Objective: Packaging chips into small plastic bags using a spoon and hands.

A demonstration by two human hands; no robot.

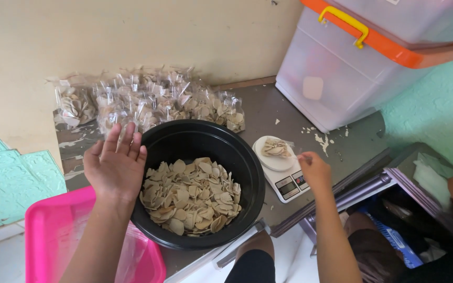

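Chips point(192, 196), pale, thin and oval, fill the bottom of a black bowl point(247, 167) just to the right of the left hand point(115, 166). That hand hangs over the bowl's left rim with palm down and fingers spread and straight, gripping nothing; whether it touches the rim cannot be told. Beyond its fingertips, against the cream wall, lies a heap of small clear bags point(148, 102), each packed with the same chips. Below and to the left of the wrist sits a pink tub point(53, 230) with a clear plastic bag inside it.

The right hand point(314, 170) is on the far side of the bowl from the left one, its fingers curled inward near the edge of a small white kitchen scale point(284, 178). Something thin seems pinched at its fingertips, but it is too small to make out, so the grasp cannot be told for sure. On the scale's round platform, just left of and beyond this hand, rests a small bag of chips point(276, 148). Farther beyond the hand stands a large clear storage box point(336, 78) with an orange lid and a yellow latch. White crumbs point(321, 139) dot the grey surface between scale and box.
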